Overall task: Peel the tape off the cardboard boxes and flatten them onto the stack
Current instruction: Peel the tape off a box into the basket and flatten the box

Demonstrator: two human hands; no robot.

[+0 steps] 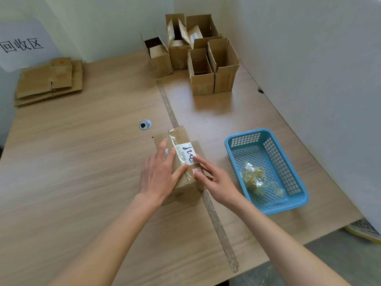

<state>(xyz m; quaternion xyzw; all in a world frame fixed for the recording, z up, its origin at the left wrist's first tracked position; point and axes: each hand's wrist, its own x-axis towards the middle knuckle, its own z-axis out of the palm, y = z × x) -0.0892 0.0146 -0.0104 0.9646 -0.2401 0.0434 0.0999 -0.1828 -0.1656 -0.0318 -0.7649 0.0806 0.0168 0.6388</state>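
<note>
A closed cardboard box (181, 139) lies on the wooden table (82, 162) in front of me, with clear tape (175, 139) running along its top seam and a white label (188, 154) on it. My left hand (157, 174) lies flat on the box's left side, fingers straight, thumb reaching toward the tape. My right hand (214, 178) rests on the box's near right edge, its fingertips touching the label and the tape. A stack of flattened boxes (49, 81) sits at the far left of the table.
Several open upright cardboard boxes (198, 56) stand at the far side by the wall. A blue plastic basket (266, 170) with crumpled tape (257, 178) is to my right. A cable grommet (145, 124) and a long seam strip (216, 219) mark the tabletop.
</note>
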